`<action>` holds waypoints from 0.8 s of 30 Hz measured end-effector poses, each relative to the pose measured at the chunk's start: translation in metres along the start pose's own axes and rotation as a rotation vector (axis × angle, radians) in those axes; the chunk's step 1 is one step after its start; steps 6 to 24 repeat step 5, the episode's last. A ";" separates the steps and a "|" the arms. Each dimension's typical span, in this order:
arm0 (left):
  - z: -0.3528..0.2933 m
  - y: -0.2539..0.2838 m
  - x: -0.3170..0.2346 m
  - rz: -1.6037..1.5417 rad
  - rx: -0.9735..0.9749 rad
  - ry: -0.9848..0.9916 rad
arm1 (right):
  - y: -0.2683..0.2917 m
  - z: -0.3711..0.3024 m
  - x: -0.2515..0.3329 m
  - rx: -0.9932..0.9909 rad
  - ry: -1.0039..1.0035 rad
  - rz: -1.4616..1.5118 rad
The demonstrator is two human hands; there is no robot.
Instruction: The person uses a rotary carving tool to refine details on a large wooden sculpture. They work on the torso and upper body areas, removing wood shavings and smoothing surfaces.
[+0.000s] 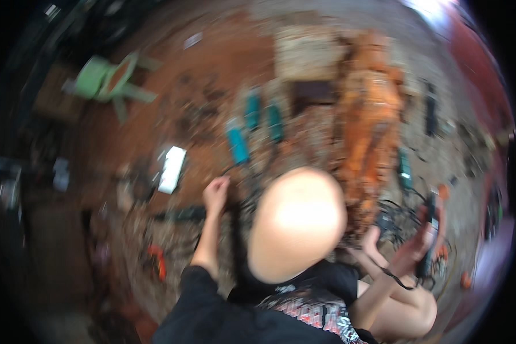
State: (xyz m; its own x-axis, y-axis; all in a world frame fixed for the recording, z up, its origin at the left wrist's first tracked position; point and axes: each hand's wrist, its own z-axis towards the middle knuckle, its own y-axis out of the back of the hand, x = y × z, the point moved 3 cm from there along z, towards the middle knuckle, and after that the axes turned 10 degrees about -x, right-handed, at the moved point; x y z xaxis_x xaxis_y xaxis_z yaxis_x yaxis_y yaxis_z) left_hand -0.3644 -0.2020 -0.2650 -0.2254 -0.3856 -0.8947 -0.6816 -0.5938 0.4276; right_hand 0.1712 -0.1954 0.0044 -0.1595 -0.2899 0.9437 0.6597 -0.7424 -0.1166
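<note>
My left hand (216, 194) hovers left of my raised knee, its fingers curled and blurred by motion; nothing shows in it. At the right, my right hand (423, 238) is wrapped round a long dark corded tool (427, 258), held roughly upright. Its black cord (397, 279) crosses my right forearm. Blur hides the tool's exact kind. Ahead and to the right lies a long, lumpy orange-brown piece of wood (370, 123), apparently carved. Several teal tools, one of them a teal power tool (237, 144), lie on the ground beyond my left hand.
A white oblong box (172, 169) lies left of my left hand. Farther left is a green plastic chair (106, 80). A pale block (309, 53) sits at the far end. Another green tool (405, 168) and tangled cords lie right of the wood. An orange-red curved object (157, 262) lies lower left.
</note>
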 end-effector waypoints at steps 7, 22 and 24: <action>0.005 0.045 -0.025 0.699 -0.295 -0.367 | -0.014 -0.009 0.020 -0.038 -0.054 -0.056; 0.005 0.045 -0.025 0.699 -0.295 -0.367 | -0.014 -0.009 0.020 -0.038 -0.054 -0.056; 0.005 0.045 -0.025 0.699 -0.295 -0.367 | -0.014 -0.009 0.020 -0.038 -0.054 -0.056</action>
